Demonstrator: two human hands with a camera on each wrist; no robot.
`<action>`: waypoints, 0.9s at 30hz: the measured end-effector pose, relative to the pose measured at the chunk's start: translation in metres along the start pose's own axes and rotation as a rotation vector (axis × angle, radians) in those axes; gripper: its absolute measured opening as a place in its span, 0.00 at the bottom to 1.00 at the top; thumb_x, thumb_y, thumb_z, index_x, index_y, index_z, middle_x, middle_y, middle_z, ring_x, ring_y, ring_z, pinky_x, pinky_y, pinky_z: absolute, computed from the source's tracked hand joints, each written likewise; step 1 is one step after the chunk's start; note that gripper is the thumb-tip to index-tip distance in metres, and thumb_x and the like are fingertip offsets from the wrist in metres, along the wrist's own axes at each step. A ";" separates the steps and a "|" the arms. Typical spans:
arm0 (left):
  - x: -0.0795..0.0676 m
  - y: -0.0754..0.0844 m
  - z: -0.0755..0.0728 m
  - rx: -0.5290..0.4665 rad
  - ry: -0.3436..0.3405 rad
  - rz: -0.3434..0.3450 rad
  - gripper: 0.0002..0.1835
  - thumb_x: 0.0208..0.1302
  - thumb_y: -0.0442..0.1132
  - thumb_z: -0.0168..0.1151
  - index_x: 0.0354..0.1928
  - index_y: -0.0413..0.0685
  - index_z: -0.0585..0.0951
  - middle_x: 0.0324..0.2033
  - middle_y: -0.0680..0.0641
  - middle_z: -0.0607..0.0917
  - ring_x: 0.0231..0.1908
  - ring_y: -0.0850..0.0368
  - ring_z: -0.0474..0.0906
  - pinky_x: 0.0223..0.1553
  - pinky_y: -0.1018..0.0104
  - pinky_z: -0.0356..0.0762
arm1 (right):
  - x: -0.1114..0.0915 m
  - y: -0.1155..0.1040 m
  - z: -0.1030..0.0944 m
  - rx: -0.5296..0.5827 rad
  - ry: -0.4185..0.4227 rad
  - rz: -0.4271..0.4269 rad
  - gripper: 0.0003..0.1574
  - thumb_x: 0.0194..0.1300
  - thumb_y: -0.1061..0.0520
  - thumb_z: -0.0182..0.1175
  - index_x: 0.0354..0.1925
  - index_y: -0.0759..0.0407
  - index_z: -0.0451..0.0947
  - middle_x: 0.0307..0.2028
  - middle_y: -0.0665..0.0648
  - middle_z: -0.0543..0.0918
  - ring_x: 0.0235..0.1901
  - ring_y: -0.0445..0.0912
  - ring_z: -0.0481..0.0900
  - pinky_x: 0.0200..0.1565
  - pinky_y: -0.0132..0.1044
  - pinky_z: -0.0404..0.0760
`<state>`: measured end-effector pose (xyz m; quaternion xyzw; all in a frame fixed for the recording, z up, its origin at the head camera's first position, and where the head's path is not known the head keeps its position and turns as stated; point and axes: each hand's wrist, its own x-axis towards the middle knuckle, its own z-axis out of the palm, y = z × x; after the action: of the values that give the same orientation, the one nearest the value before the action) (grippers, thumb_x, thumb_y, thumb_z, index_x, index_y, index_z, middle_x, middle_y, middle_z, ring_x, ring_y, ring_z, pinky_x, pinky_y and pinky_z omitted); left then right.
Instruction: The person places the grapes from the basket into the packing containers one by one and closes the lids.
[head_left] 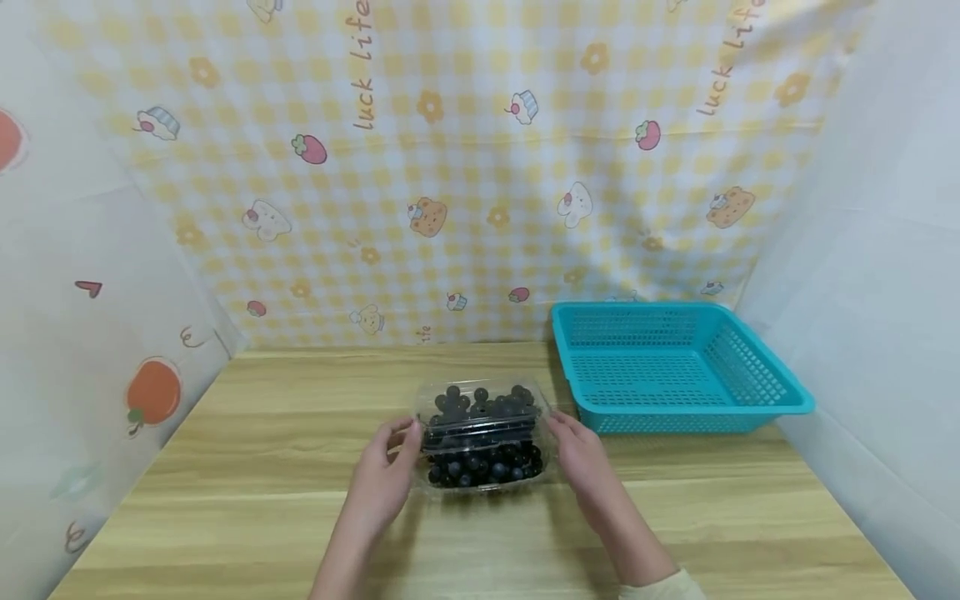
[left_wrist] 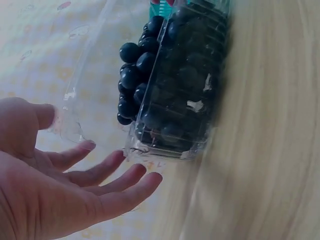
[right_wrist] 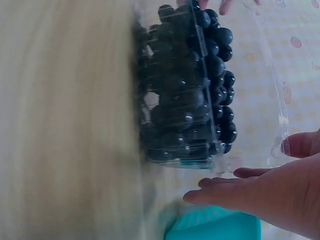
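A clear plastic clamshell box (head_left: 487,487) full of round black grapes (head_left: 480,462) stands on the wooden table in front of me. Its transparent lid (left_wrist: 75,90) is raised, slanting over the heaped grapes (left_wrist: 130,75). At the left end, my left hand (head_left: 386,471) has its thumb and index finger at the lid's corner, while its other fingers (left_wrist: 145,180) spread beside the box's end. My right hand (head_left: 585,458) takes the opposite corner, its thumb (right_wrist: 295,145) against the lid edge and its fingers (right_wrist: 215,192) stretched along the end.
A turquoise perforated plastic basket (head_left: 585,410) stands at the back right, close beyond my right hand. Behind the wooden table (head_left: 285,433) hangs a yellow checked cloth (head_left: 465,175), and pale sheets (head_left: 862,250) flank it on both sides.
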<state>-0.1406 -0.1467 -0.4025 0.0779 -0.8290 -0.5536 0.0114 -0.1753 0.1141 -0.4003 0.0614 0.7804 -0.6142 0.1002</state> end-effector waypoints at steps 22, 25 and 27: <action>-0.001 -0.020 0.005 0.025 -0.047 -0.034 0.31 0.81 0.38 0.53 0.80 0.39 0.61 0.65 0.29 0.78 0.54 0.40 0.84 0.44 0.56 0.87 | 0.001 0.021 0.001 -0.061 -0.010 -0.044 0.35 0.83 0.58 0.43 0.79 0.75 0.57 0.80 0.75 0.61 0.81 0.71 0.55 0.80 0.67 0.55; -0.001 -0.023 0.007 0.020 -0.055 -0.049 0.31 0.81 0.38 0.52 0.79 0.36 0.60 0.64 0.27 0.79 0.55 0.39 0.84 0.46 0.54 0.88 | 0.001 0.022 0.000 -0.065 -0.022 -0.049 0.36 0.83 0.57 0.43 0.79 0.75 0.57 0.80 0.75 0.60 0.81 0.71 0.54 0.80 0.67 0.56; -0.002 -0.024 0.008 -0.023 -0.066 -0.085 0.30 0.82 0.38 0.51 0.79 0.36 0.59 0.64 0.28 0.80 0.54 0.40 0.84 0.45 0.53 0.89 | 0.001 0.024 0.001 -0.072 -0.028 -0.050 0.36 0.83 0.57 0.43 0.80 0.75 0.56 0.80 0.75 0.60 0.81 0.71 0.54 0.79 0.68 0.58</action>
<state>-0.1368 -0.1483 -0.4279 0.0945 -0.8186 -0.5652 -0.0386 -0.1708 0.1192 -0.4228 0.0298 0.8017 -0.5889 0.0979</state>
